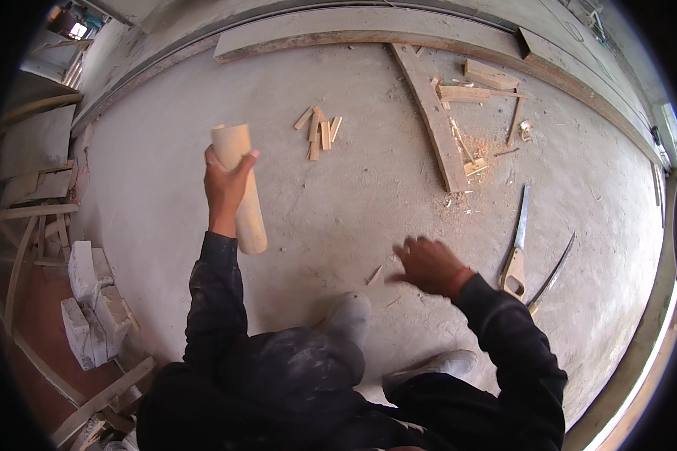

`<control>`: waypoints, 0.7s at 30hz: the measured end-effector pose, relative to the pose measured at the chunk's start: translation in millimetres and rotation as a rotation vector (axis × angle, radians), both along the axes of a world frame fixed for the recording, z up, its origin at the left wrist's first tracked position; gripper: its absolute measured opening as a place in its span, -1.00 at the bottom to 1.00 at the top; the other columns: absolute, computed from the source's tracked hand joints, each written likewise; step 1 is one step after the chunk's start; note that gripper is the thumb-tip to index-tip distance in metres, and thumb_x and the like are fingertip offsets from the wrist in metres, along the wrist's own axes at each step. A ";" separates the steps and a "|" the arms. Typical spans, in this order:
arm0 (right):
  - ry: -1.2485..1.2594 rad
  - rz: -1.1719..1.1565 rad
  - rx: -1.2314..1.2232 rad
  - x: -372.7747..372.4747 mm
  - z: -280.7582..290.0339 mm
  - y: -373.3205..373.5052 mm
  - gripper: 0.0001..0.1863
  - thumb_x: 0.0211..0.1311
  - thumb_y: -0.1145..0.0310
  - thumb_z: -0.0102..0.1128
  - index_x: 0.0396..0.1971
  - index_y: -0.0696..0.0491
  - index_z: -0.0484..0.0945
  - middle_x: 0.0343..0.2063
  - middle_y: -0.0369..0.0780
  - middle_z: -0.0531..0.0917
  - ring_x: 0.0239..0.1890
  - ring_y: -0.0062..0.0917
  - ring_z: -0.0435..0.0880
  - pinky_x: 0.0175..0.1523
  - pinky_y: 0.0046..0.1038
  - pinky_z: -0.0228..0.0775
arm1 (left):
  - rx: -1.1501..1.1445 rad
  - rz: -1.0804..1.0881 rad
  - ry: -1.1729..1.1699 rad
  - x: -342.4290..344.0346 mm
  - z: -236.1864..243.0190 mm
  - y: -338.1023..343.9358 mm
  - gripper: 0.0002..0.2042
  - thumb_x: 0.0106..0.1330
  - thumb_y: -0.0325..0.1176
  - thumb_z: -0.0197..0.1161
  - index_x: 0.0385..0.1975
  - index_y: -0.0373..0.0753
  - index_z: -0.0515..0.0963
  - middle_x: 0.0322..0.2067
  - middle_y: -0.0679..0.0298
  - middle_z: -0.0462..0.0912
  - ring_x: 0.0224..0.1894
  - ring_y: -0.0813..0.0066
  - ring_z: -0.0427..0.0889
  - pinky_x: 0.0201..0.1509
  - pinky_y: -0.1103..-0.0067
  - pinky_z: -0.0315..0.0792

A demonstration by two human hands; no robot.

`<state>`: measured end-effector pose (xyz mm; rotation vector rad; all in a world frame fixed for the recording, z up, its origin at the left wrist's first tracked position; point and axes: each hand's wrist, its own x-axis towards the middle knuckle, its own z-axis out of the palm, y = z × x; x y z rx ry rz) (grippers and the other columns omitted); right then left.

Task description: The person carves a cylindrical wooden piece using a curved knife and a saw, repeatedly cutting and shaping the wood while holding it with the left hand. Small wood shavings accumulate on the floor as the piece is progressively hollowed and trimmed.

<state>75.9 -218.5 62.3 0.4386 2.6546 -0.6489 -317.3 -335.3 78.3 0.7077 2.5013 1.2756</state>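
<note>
A pale wooden block (239, 188) is gripped upright in the closed left hand (224, 184), clear of the floor (338, 195), while the empty right hand (429, 264), fingers spread, is held above a chip (374, 276).

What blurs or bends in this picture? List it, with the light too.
Head view: the right hand is smeared by motion blur, while the left hand gripping the wooden post is sharp; the long plank and the floor edge curve with the fisheye; the corners are black; daylight is soft, and glare shows at the lower right rim.
</note>
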 end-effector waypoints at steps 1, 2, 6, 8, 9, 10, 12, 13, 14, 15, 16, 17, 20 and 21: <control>0.094 -0.118 -0.001 -20.3 -24.4 21.8 -0.44 0.44 -0.13 0.30 0.00 0.13 0.59 -0.07 -0.03 0.67 0.01 -0.12 0.73 0.00 -0.11 0.64 | -0.144 -0.063 0.007 7.6 1.8 1.9 -0.16 0.13 -0.10 0.65 0.33 -0.34 0.34 0.08 -0.05 0.60 0.12 0.09 0.68 0.14 0.28 0.64; 0.210 -0.226 0.075 -46.4 -39.5 37.7 -0.49 0.41 -0.05 0.36 -0.01 0.13 0.58 -0.13 -0.03 0.69 -0.05 -0.12 0.74 -0.01 -0.09 0.64 | -0.192 -0.090 0.112 15.7 -5.7 1.1 -0.16 0.12 -0.10 0.66 0.32 -0.34 0.35 0.08 -0.06 0.60 0.11 0.06 0.69 0.14 0.26 0.64; 0.530 -0.433 -0.039 -160.2 -71.4 72.5 -0.66 0.41 0.23 0.33 -0.04 0.17 0.53 -0.16 0.05 0.74 -0.14 0.04 0.77 -0.03 -0.06 0.65 | -0.325 -0.166 0.298 48.8 -57.1 -8.2 -0.12 0.07 -0.12 0.68 0.34 -0.32 0.34 0.08 -0.09 0.58 0.09 -0.04 0.68 0.15 0.18 0.62; 0.524 -0.462 -0.016 -208.6 -83.3 75.1 -0.60 0.41 0.24 0.34 0.06 0.17 0.50 -0.16 0.10 0.75 -0.13 0.05 0.78 -0.01 -0.06 0.65 | -0.344 -0.195 0.275 60.1 -76.9 -15.5 -0.10 0.05 -0.14 0.69 0.35 -0.31 0.32 0.06 -0.09 0.56 0.09 -0.07 0.67 0.15 0.16 0.61; 0.483 -0.485 0.002 -228.8 -89.0 78.6 -0.55 0.41 0.23 0.35 0.12 0.18 0.48 -0.14 0.13 0.76 -0.10 0.03 0.79 0.03 -0.07 0.64 | -0.353 -0.211 0.268 65.3 -84.5 -19.4 -0.10 0.05 -0.15 0.68 0.36 -0.31 0.31 0.06 -0.09 0.55 0.09 -0.08 0.66 0.16 0.16 0.60; 0.449 -0.477 0.042 -248.5 -97.4 83.5 -0.59 0.45 0.23 0.26 0.12 0.17 0.46 -0.16 0.13 0.76 -0.11 0.05 0.79 0.00 -0.06 0.66 | -0.363 -0.217 0.265 67.1 -87.8 -24.5 -0.09 0.04 -0.16 0.68 0.37 -0.31 0.29 0.05 -0.09 0.55 0.08 -0.08 0.65 0.16 0.16 0.59; 0.373 -0.458 0.121 -276.2 -120.0 91.5 -0.66 0.53 0.23 0.10 0.11 0.14 0.43 -0.19 0.12 0.76 -0.14 0.09 0.80 -0.06 -0.02 0.69 | -0.364 -0.223 0.254 71.2 -77.1 -27.9 -0.08 0.05 -0.19 0.67 0.40 -0.29 0.27 0.05 -0.06 0.53 0.10 -0.09 0.61 0.17 0.16 0.55; 0.353 -0.394 0.156 -282.1 -128.8 98.3 -0.66 0.54 0.23 0.05 0.10 0.15 0.43 -0.20 0.13 0.76 -0.14 0.10 0.80 -0.06 -0.01 0.69 | -0.352 -0.223 0.262 70.7 -69.5 -26.7 -0.08 0.05 -0.20 0.66 0.41 -0.29 0.27 0.05 -0.05 0.53 0.11 -0.08 0.61 0.18 0.16 0.55; 0.345 -0.333 0.188 -285.9 -133.5 106.1 -0.67 0.55 0.23 0.00 0.10 0.16 0.43 -0.21 0.13 0.76 -0.15 0.11 0.81 -0.05 0.00 0.69 | -0.342 -0.225 0.281 67.4 -58.7 -26.8 -0.08 0.06 -0.20 0.66 0.41 -0.28 0.28 0.06 -0.04 0.53 0.12 -0.07 0.60 0.18 0.16 0.54; 0.358 -0.296 0.185 -283.4 -130.1 113.6 -0.64 0.51 0.27 0.01 0.14 0.18 0.42 -0.26 0.15 0.76 -0.18 0.10 0.81 -0.05 0.00 0.69 | -0.342 -0.241 0.313 67.0 -52.9 -25.2 -0.08 0.05 -0.22 0.67 0.42 -0.28 0.29 0.08 -0.04 0.53 0.11 -0.07 0.60 0.18 0.16 0.54; 0.332 -0.282 0.149 -279.7 -127.8 121.5 -0.63 0.49 0.29 0.02 0.15 0.19 0.42 -0.27 0.14 0.76 -0.18 0.09 0.81 -0.05 0.00 0.68 | -0.339 -0.266 0.346 67.8 -47.8 -21.2 -0.08 0.03 -0.24 0.67 0.42 -0.28 0.30 0.09 -0.04 0.54 0.11 -0.07 0.60 0.17 0.16 0.55; 0.308 -0.282 0.116 -271.3 -113.7 132.4 -0.63 0.47 0.32 0.02 0.16 0.20 0.42 -0.28 0.14 0.77 -0.18 0.09 0.81 -0.05 0.01 0.67 | -0.334 -0.304 0.383 70.5 -42.3 -12.4 -0.08 0.02 -0.26 0.68 0.42 -0.28 0.32 0.11 -0.04 0.54 0.11 -0.07 0.61 0.17 0.16 0.55; 0.393 -0.393 0.052 -223.8 -97.8 159.0 -0.65 0.37 0.43 0.12 0.11 0.18 0.51 -0.33 0.09 0.77 -0.16 0.04 0.81 -0.02 0.01 0.63 | -0.298 -0.445 0.437 85.8 -26.5 15.8 -0.06 0.00 -0.25 0.68 0.44 -0.28 0.33 0.11 -0.03 0.55 0.13 -0.09 0.59 0.21 0.17 0.54; 0.400 -0.421 0.027 -198.9 -83.2 164.1 -0.67 0.36 0.42 0.14 0.09 0.16 0.53 -0.34 0.08 0.78 -0.15 0.03 0.80 -0.01 0.01 0.61 | -0.307 -0.536 0.398 96.8 -20.7 28.1 -0.06 0.00 -0.24 0.68 0.44 -0.29 0.33 0.12 -0.03 0.56 0.14 -0.10 0.59 0.23 0.17 0.53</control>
